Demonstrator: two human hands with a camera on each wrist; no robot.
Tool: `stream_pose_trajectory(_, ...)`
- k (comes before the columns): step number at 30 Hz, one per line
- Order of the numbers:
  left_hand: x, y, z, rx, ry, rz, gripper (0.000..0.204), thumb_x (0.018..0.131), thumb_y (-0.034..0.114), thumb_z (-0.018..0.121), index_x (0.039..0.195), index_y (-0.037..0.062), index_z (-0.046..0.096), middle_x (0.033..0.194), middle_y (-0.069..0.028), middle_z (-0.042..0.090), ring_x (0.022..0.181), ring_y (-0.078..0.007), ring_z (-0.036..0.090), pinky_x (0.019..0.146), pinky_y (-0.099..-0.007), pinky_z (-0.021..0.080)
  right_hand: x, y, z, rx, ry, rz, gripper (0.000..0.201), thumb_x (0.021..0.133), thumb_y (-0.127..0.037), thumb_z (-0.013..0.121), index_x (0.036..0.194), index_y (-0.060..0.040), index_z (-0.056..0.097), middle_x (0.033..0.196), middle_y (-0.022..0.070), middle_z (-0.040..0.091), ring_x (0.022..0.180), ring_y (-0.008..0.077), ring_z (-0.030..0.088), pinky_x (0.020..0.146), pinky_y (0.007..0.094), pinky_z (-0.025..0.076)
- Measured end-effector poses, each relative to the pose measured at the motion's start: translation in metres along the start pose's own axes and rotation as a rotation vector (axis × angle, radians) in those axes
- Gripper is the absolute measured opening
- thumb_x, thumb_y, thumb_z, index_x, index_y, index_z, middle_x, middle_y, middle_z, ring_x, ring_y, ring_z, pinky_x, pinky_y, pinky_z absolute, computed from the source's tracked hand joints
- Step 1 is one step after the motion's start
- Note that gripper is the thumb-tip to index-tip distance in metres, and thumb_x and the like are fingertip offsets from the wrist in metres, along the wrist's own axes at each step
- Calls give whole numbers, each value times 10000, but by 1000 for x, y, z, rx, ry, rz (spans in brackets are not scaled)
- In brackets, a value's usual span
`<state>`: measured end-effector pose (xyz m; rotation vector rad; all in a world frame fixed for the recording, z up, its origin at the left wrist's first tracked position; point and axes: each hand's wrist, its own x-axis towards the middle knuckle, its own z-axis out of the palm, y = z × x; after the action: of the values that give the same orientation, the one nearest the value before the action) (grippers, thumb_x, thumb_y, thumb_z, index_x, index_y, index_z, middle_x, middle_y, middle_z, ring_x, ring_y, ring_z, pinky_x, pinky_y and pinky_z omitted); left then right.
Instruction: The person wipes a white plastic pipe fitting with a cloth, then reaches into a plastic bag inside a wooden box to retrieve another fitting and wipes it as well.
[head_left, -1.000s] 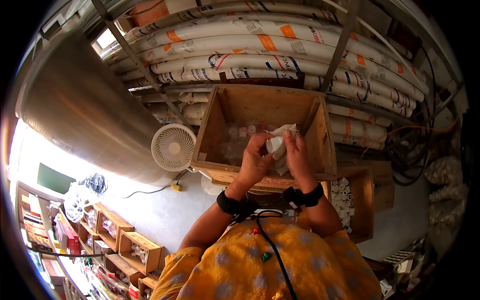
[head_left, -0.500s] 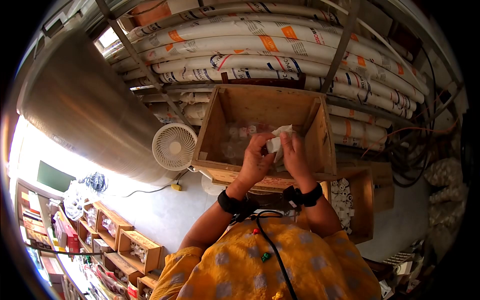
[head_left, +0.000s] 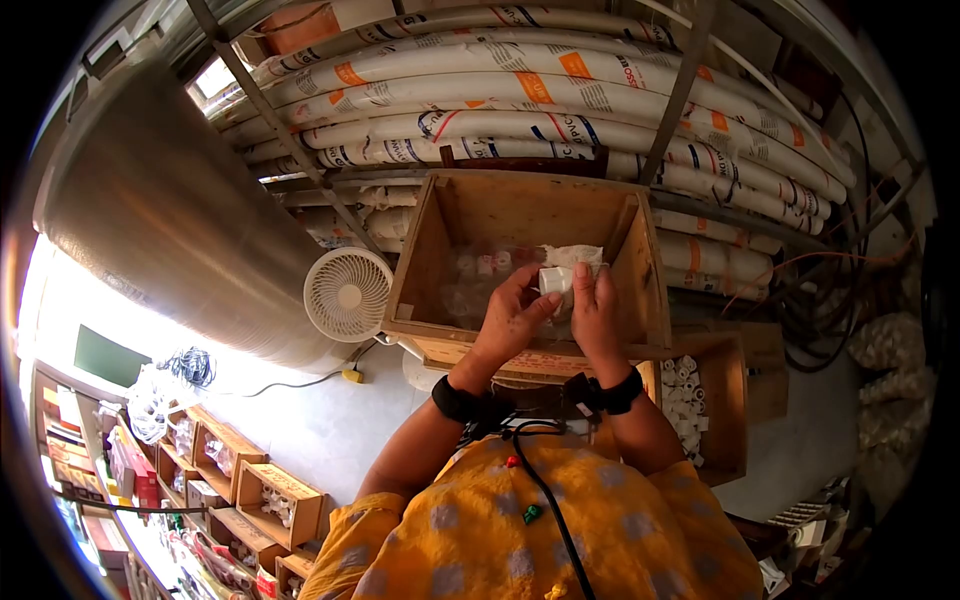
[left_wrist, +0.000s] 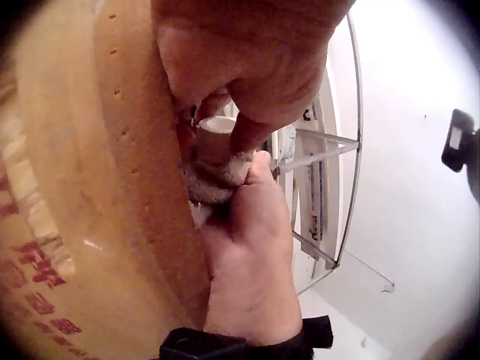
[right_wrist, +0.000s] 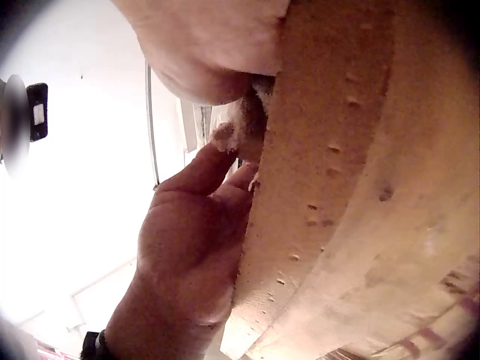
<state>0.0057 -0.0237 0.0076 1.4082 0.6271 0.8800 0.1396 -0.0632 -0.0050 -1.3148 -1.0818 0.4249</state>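
Over the open wooden crate [head_left: 530, 185], my left hand [head_left: 508, 318] pinches a short white plastic pipe fitting [head_left: 554, 281] between thumb and fingers. Its round, hollow end shows in the left wrist view, where the fitting [left_wrist: 214, 142] pokes out of a pale cloth. My right hand [head_left: 597, 318] grips that whitish cloth [head_left: 573, 256] against the fitting, thumb on top. Part of the cloth spreads out beyond the fingertips. In the right wrist view the crate wall [right_wrist: 322, 187] hides much of the fitting. Clear plastic bags with white pieces [head_left: 480, 270] lie inside the crate.
A white fan [head_left: 348, 295] stands at the crate's left. Another wooden box [head_left: 735, 410] of white fittings sits to the right. Wrapped pipes [head_left: 480, 85] fill the rack behind. Small wooden boxes [head_left: 280, 500] line the lower left.
The fitting has turned in my fingers and shows more of its side. The cloth, bunched upright before, now lies flatter and spreads to the right behind it.
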Motion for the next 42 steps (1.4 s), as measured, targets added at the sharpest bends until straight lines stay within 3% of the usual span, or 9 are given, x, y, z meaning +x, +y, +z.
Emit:
stream_pose_trajectory(8, -2, -4, -3, -66, 15, 3, 372, 837, 20, 602, 1185, -30, 482, 989, -40, 596, 886, -91, 548, 773, -232, 451, 1, -3, 1, -145, -180, -54, 399, 948, -365, 481, 821, 13, 485, 648, 111, 513, 595, 175, 488, 569, 330, 411)
stream_pose_trajectory(14, -2, -4, 0, -59, 30, 35, 372, 826, 3, 605, 1178, -31, 488, 966, -41, 599, 850, -90, 546, 740, -231, 453, 6, 2, 4, 301, -51, 196, 412, 948, -399, 463, 964, 6, 541, 830, 77, 588, 750, 149, 527, 681, 303, 435)
stream_pose_trajectory(17, 0, -3, -2, -110, 37, 19, 353, 838, 32, 608, 1165, -40, 494, 924, -45, 600, 799, -88, 542, 693, -230, 459, 5, 7, 1, 306, -89, 185, 431, 937, -418, 479, 1010, 2, 543, 888, 48, 580, 796, 140, 520, 720, 290, 431)
stream_pose_trajectory(20, -1, -4, -7, -129, 55, -3, 342, 853, 75, 606, 1162, -32, 505, 909, -33, 597, 787, -74, 533, 682, -221, 454, 3, -15, 1, 148, -222, 33, 466, 919, -444, 503, 1031, 6, 543, 892, 55, 582, 793, 143, 528, 716, 291, 433)
stream_pose_trajectory(21, -2, -3, -7, -129, 59, -7, 339, 858, 90, 606, 1161, -29, 509, 903, -29, 595, 781, -70, 530, 676, -220, 452, 3, -23, -2, 120, -273, 88, 472, 909, -438, 520, 1048, 13, 539, 928, 67, 593, 808, 150, 540, 717, 293, 435)
stream_pose_trajectory(28, -2, -7, -3, -143, 137, 96, 289, 935, 176, 516, 1170, 11, 501, 910, -22, 597, 722, -76, 530, 631, -203, 405, 5, -10, -7, 390, 7, 197, 388, 919, -378, 505, 947, 4, 564, 823, 61, 575, 751, 155, 533, 702, 295, 428)
stream_pose_trajectory(32, -2, -8, -4, -166, 184, 64, 282, 931, 167, 519, 1169, 16, 511, 935, -23, 597, 754, -83, 545, 644, -207, 411, 0, -22, -63, 215, 15, 150, 447, 929, -442, 444, 986, -13, 557, 885, 50, 569, 796, 148, 543, 720, 286, 432)
stream_pose_trajectory(38, -1, -7, -1, -126, 202, 56, 264, 917, 149, 540, 1145, 17, 535, 939, -26, 596, 752, -85, 548, 646, -205, 415, -15, 0, -159, 589, 402, 292, 415, 920, -430, 469, 1066, -53, 562, 1003, 48, 595, 904, 155, 591, 759, 324, 494)
stream_pose_trajectory(42, -1, -8, -3, -83, 207, 41, 261, 909, 136, 548, 1142, 18, 541, 939, -34, 606, 756, -87, 555, 649, -206, 418, -33, 64, -241, 623, 465, 320, 482, 920, -400, 502, 1224, -26, 501, 1144, 55, 573, 1008, 179, 569, 847, 340, 473)
